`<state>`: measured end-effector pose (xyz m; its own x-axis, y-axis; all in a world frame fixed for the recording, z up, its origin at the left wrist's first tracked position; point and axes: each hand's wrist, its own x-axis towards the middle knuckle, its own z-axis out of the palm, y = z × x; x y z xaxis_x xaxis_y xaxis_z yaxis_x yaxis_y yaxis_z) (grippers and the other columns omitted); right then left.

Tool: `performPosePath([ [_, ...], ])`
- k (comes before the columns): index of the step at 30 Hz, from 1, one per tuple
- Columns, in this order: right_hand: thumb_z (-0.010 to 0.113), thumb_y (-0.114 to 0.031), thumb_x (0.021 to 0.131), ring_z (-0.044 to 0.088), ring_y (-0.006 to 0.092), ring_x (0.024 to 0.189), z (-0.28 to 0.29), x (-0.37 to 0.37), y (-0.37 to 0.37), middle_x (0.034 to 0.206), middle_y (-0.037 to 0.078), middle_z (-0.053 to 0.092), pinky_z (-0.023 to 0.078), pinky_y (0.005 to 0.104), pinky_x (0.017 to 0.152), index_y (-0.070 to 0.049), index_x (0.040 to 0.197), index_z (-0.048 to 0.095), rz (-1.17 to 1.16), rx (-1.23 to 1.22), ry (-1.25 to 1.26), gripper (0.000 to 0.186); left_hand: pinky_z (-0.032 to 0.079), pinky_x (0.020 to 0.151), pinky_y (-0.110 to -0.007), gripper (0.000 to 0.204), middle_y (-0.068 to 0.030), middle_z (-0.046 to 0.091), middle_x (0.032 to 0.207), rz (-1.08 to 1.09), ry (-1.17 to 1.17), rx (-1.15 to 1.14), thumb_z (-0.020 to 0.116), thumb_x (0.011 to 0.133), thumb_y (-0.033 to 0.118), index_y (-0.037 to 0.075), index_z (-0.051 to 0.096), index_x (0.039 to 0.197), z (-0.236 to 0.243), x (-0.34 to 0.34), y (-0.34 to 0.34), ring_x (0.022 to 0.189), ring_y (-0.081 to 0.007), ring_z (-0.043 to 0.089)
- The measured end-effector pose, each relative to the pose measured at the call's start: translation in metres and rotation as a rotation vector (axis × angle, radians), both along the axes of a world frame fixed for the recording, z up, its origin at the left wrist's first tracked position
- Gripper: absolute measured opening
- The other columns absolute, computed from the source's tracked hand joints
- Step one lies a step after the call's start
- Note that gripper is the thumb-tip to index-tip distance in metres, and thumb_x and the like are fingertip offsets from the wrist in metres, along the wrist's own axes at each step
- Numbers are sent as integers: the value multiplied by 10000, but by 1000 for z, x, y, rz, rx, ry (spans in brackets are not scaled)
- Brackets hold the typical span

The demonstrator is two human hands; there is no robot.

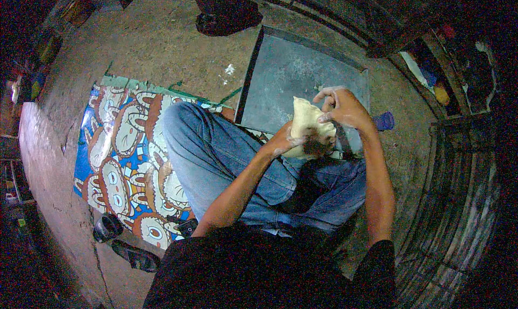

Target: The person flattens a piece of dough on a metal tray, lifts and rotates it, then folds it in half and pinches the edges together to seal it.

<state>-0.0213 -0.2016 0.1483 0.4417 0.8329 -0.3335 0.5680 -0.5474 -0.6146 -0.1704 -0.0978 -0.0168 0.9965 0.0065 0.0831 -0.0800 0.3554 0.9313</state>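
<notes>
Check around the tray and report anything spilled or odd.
White patches mark the brown floor left of the tray; they stand out like a spill, though I cannot tell of what.

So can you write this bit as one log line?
left hand: holds pale dough-like piece | right hand: at its upper right edge | ahead: shallow grey tray | to the left: cartoon-patterned mat

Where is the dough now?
In the head view, right of centre, the dough is in the left hand, with the right hand at its upper right edge, near the tray.
</notes>
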Motion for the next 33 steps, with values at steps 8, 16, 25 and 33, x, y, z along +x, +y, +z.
performPosePath([
  [8,823,-60,639,613,104,676,21,7,2,758,71,684,486,252,653,25,1007,630,-86,24,289,423,404,1021,-373,740,-94,558,1261,56,41,-78,749,731,368,17,450,1309,8,-3,-2,1172,-227,526],
  [16,811,-28,614,619,106,669,9,4,22,731,76,676,482,263,609,23,956,641,2,0,102,386,388,1026,-356,702,-94,548,1283,19,-4,-69,725,792,369,25,439,1333,15,-3,-2,1180,-209,519],
  [25,791,9,603,600,112,575,6,6,33,678,83,666,460,270,538,39,1005,611,23,-28,62,441,382,1027,-371,727,-90,550,1273,-7,9,-85,737,775,375,20,436,1333,-10,2,-2,1183,-216,514],
  [33,840,-81,624,635,124,616,29,8,35,724,117,697,487,261,555,43,986,614,-16,-121,168,444,384,1027,-375,745,-90,551,1265,32,-14,10,746,736,367,10,446,1316,2,1,-2,1183,-223,511],
])
